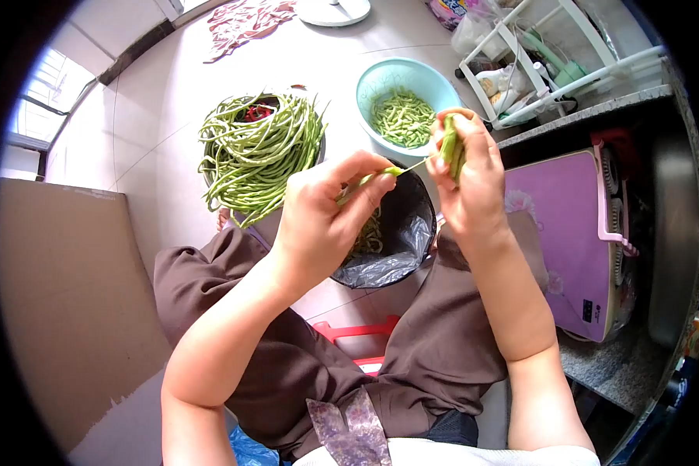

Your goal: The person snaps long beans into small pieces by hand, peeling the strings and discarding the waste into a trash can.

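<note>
My left hand pinches the tip of a green bean between thumb and forefinger. From that tip a thin green strand runs across to my right hand. The fingers there are curled around several short green bean pieces. Both hands are raised above a black bin lined with a plastic bag, with green scraps inside. A light blue bowl behind my right hand holds many short bean pieces. Long whole beans are heaped in a container beyond my left hand.
A white rack with bottles and bags stands at right. Below it, a purple flowered case sits under the counter. A cardboard sheet is at left. A patterned cloth and a white round base lie on the tiled floor.
</note>
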Tool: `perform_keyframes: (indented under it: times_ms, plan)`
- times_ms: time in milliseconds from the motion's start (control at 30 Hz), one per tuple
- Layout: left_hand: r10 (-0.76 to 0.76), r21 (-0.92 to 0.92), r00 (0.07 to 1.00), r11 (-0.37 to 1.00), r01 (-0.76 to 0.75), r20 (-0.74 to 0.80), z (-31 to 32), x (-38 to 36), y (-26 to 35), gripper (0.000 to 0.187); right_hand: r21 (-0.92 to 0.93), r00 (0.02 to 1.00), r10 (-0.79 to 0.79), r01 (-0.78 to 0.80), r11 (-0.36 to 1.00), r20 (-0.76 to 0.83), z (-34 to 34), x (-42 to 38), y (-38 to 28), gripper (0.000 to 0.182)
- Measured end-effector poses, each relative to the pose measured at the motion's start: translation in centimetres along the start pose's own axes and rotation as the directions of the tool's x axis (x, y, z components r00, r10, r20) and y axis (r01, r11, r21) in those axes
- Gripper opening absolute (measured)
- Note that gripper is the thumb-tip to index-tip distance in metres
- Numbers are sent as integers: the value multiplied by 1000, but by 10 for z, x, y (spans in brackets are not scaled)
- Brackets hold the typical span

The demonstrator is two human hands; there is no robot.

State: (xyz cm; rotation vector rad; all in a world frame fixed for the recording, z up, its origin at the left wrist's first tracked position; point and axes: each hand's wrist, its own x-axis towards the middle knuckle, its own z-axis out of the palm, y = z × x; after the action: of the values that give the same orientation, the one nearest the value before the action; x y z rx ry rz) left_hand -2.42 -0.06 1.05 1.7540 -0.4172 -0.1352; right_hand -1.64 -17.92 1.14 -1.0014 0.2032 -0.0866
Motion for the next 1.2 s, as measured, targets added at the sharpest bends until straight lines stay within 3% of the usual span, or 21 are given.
perform_keyframes:
  times_ms: [33,67,133,200,233,333,367,433,500,600,633,700,767,867,1033,1200]
  plan:
    - [-147,-143,987,978,154,59,-1,0,1,16,137,997,38,-46,990,62,-12,8,1,16]
    - [-147,-142,988,978,154,57,-3,0,0,16,223,993,120,-120,967,15,-20,12,1,16]
    - [-193,-479,978,853,209,83,-5,3,-2,21,311,979,203,-186,932,-24,-15,11,-1,17]
    - [-220,-523,970,817,243,106,-8,5,-7,22,10,978,207,-207,978,23,-5,2,-3,21]
    - [-248,-565,960,777,278,131,-9,5,-8,24,-44,958,230,-226,973,174,-5,-2,-4,23]
    - [-276,-579,953,760,297,127,-7,6,-6,24,-388,957,162,-58,920,240,7,-12,-3,13]
    - [-284,-594,950,746,302,128,-7,6,-5,24,-388,957,163,-60,920,239,7,-13,0,13]
    - [-280,-576,946,751,321,162,-8,6,-9,24,-528,949,-60,224,819,310,6,-14,5,9]
    - [-276,-559,941,757,337,194,-8,6,-10,25,-540,952,-64,225,811,301,9,-16,5,8]
    - [-311,-564,923,731,384,226,-9,5,-9,23,-652,871,-253,484,584,421,11,-17,7,10]
    - [-363,-606,899,667,434,245,-9,5,-9,22,-651,871,-252,484,584,421,12,-16,6,10]
    - [-412,-645,872,596,478,266,-8,4,-9,21,-647,739,-356,673,357,572,14,-15,5,12]
    - [-432,-703,851,504,502,298,-8,3,-13,19,-627,710,-382,703,335,592,15,-14,8,13]
    - [-408,-763,871,459,455,273,-19,8,-14,22,-594,675,-315,737,321,667,16,-20,14,15]
    - [-451,-740,872,518,429,189,-29,13,-12,22,-571,668,-165,718,397,725,18,-30,18,15]
    - [-462,-766,880,523,373,114,-38,15,-13,23,-552,594,38,719,421,803,9,-31,20,14]
